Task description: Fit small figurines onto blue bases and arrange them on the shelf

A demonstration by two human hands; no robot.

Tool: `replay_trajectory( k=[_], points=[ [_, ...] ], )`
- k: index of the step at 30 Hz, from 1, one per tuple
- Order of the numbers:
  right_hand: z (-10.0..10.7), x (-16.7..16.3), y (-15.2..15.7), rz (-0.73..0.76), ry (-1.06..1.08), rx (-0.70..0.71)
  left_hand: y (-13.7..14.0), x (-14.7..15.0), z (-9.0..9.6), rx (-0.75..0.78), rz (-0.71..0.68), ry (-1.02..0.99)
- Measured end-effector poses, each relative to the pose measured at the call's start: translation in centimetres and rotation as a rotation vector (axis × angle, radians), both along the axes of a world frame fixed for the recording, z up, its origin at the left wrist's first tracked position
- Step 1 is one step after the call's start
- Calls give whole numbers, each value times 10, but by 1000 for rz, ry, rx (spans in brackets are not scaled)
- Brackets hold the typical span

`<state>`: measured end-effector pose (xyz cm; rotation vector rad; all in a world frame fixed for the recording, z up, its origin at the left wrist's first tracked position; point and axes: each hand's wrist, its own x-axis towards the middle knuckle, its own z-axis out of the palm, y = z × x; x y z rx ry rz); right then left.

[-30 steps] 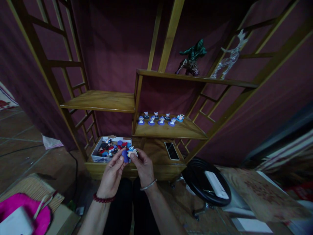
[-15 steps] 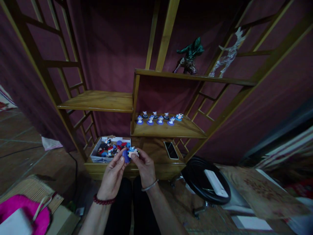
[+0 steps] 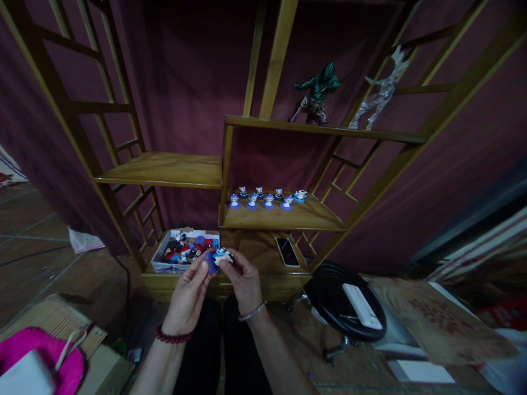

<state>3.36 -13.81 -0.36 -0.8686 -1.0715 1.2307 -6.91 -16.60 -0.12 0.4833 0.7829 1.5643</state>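
Observation:
Between my hands is a small toy figurine [image 3: 223,257] in white and blue, lying sideways against a round purple base [image 3: 211,263]. My left hand [image 3: 187,296] pinches the purple base between thumb and fingers. The figurine's body is in the grip of my right hand [image 3: 244,282], thumb on its near side. Whether base and figure are fully joined I cannot tell. Just behind my left hand stands a white box [image 3: 168,267] full of jumbled figurines [image 3: 181,249]. Several finished-looking figurines [image 3: 268,201] stand in two rows on the shelf above.
A phone [image 3: 287,252] lies on the lowest wooden shelf [image 3: 255,247]. Higher up stand a green-hooded statue [image 3: 317,94] and a clear deer figure [image 3: 381,90]. A black stool [image 3: 329,296] with a white box on it is at my right. A pink item [image 3: 37,356] lies lower left.
The view has shifted very slightly. Both hands keep their grip on the figurine and its base, almost unmoved.

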Motion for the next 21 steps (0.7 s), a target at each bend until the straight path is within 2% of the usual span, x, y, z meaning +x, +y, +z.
replay_trajectory(
  k=[21],
  points=[
    [5,7,-3,46,-43,27,-4,4,3,0,-14,-20]
  ],
)
